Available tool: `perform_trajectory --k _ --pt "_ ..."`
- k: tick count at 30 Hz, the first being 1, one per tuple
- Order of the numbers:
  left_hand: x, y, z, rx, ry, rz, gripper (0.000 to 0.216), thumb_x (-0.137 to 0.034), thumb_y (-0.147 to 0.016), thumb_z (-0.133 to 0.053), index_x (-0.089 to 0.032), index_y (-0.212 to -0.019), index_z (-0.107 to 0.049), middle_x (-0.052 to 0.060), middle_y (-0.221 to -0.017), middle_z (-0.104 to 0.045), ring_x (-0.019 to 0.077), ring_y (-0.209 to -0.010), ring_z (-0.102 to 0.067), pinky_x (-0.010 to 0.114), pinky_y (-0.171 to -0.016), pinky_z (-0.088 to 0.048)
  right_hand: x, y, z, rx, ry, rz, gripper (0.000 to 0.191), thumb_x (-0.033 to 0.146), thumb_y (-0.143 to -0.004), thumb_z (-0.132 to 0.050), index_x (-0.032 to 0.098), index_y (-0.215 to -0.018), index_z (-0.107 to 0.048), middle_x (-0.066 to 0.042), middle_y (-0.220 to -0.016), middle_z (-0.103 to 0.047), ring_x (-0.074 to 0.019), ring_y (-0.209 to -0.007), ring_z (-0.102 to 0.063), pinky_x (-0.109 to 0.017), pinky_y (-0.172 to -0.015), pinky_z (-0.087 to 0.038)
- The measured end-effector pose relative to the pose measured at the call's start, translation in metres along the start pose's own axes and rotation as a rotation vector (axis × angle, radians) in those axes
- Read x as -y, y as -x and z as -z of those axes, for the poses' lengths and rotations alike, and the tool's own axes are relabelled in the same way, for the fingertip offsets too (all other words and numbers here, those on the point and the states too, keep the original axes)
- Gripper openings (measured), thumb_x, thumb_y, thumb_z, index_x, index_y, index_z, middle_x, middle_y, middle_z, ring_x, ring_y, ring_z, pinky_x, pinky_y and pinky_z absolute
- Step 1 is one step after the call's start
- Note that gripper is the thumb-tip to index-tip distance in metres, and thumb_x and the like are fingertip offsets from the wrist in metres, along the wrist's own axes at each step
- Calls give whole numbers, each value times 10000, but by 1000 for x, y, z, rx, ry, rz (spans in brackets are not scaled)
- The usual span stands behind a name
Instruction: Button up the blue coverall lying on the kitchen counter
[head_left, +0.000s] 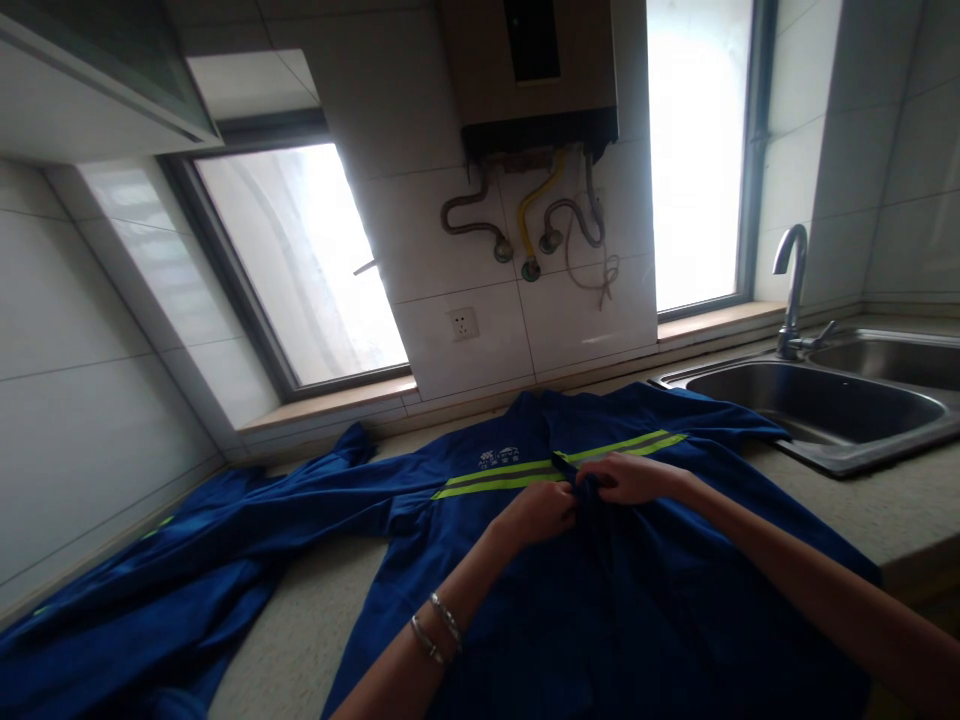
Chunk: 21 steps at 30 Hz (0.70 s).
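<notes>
A blue work jacket (480, 590) with yellow-green and grey reflective bands across the chest is spread front side up on the countertop. My left hand (536, 512), with two silver bangles on its wrist, is closed on the jacket's front edge at the middle. Right beside it, my right hand (626, 478) pinches the same front opening just below the band. The cloth bunches up between my fingers, and whatever fastener lies there is hidden. White lettering (499, 457) shows on the chest above the band.
More blue clothing (150, 600) lies on the left of the countertop (322, 600). A double steel sink (795, 400) with a faucet (791, 290) stands at the right, close to one sleeve. On the wall are a water heater (536, 70) with pipes and a socket (463, 323).
</notes>
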<state>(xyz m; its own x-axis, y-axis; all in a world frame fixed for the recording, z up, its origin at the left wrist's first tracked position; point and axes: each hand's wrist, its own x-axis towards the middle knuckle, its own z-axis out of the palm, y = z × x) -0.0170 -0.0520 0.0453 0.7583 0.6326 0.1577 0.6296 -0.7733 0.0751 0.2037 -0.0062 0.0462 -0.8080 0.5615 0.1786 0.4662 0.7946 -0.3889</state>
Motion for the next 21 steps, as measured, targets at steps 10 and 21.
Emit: perform_trajectory --k 10,21 --pt "11 0 -9 -113 256 118 161 -139 -771 -528 -143 -720 -680 22 -739 -628 124 -664 -546 204 -627 -364 -5 -7 1 -41 -165 2 186 256 -808 -552 165 -910 -678 -10 -779 -644 -130 -685 -575 -216 -632 -421" --pt "8 -4 -17 -312 420 285 218 -197 -772 -524 -132 -753 -731 16 -691 -655 146 -671 -561 215 -621 -351 3 -15 -18 -235 -262 15 163 273 -803 -582 159 -862 -683 -18 -772 -650 -148 -699 -591 -241 -665 -456"
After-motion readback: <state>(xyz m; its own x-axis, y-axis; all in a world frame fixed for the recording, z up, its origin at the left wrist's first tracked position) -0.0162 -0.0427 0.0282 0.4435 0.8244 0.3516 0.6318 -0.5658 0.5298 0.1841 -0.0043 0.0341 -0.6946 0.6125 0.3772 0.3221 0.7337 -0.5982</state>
